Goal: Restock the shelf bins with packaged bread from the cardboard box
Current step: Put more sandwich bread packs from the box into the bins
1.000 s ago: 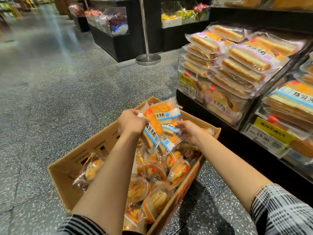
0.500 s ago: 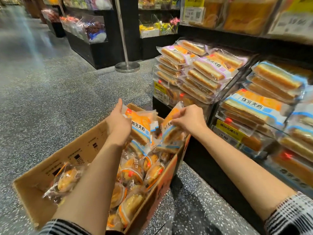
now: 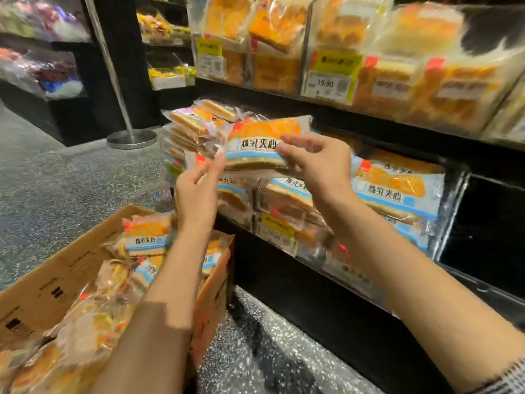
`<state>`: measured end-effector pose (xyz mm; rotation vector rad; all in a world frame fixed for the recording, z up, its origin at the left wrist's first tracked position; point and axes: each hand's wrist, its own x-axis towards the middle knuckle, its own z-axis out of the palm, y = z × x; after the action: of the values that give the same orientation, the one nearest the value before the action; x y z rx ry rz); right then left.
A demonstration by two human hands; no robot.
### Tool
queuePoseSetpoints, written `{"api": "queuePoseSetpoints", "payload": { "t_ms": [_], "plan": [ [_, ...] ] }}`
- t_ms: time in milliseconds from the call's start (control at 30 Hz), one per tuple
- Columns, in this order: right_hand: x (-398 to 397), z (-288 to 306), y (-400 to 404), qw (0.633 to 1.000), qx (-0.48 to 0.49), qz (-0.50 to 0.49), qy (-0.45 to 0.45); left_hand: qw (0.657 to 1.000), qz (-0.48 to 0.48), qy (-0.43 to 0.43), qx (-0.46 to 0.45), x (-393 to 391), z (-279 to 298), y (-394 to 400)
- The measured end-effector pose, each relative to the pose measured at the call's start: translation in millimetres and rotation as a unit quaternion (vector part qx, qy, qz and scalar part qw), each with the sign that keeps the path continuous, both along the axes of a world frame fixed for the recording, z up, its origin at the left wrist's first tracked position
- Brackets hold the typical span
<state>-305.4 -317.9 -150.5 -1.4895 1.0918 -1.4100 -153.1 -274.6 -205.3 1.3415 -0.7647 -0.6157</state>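
A packet of bread [image 3: 262,145] with an orange and blue label is held up in the air by both hands, in front of the shelf bin [image 3: 284,231] and above it. The right hand [image 3: 318,163] grips the right end of the packet, with the thumb on the front of the wrapper and the fingers curled behind it. The left hand [image 3: 196,186] pinches the left edge of the packet between thumb and fingertips; this part is blurred, so the grip is perhaps only light. Packets of the same kind are stacked in the shelf bin, directly below the held packet. To the left of the shelf bin, lower down, a cardboard box [image 3: 59,288] stands open on the speckled floor [image 3: 56,194], and more bread packets are lying in it. Above the shelf bin, a price tag [image 3: 326,83] is fixed on the upper shelf.
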Motion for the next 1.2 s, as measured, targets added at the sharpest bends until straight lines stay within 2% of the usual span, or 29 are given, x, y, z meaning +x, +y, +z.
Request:
{"api": "queuePoseSetpoints", "payload": {
  "t_ms": [100, 167, 267, 433, 533, 600, 667, 833, 900, 967, 1100, 1200],
  "plan": [
    [-24, 4, 4, 0.995, 0.065, 0.007, -0.07, 0.999, 0.023, -0.033, -0.025, -24, 12, -3],
    [-39, 4, 8, 0.991, 0.09, 0.027, -0.09, 0.996, 0.046, -0.021, -0.069, -37, 19, -6],
    [-57, 5, 13, 0.987, 0.11, 0.055, -0.106, 0.994, 0.024, 0.026, -0.108, -57, 27, -9],
    [-92, 18, 14, 0.994, 0.069, 0.08, -0.015, 0.973, -0.054, 0.182, -0.129, -81, 32, -16],
    [-112, 23, 14, 0.985, -0.018, 0.002, 0.172, 0.964, -0.06, 0.236, -0.104, -89, 29, -22],
    [-122, 23, 11, 0.937, -0.069, -0.072, 0.334, 0.958, -0.054, 0.265, -0.093, -90, 28, -27],
    [-129, 16, 8, 0.877, -0.073, -0.105, 0.462, 0.951, -0.044, 0.293, -0.084, -91, 29, -34],
    [-131, -8, 6, 0.747, -0.067, -0.074, 0.658, 0.939, -0.039, 0.331, -0.079, -92, 42, -53],
    [-129, -13, 7, 0.71, -0.073, -0.083, 0.696, 0.938, -0.042, 0.337, -0.073, -92, 42, -58],
    [-127, -19, 7, 0.69, -0.074, -0.096, 0.714, 0.938, -0.048, 0.336, -0.072, -93, 41, -64],
    [-125, -26, -2, 0.678, -0.076, -0.122, 0.721, 0.944, -0.056, 0.317, -0.074, -89, 39, -71],
    [-130, -29, -11, 0.654, -0.091, -0.17, 0.731, 0.945, -0.045, 0.316, -0.075, -84, 37, -69]
  ]
}}
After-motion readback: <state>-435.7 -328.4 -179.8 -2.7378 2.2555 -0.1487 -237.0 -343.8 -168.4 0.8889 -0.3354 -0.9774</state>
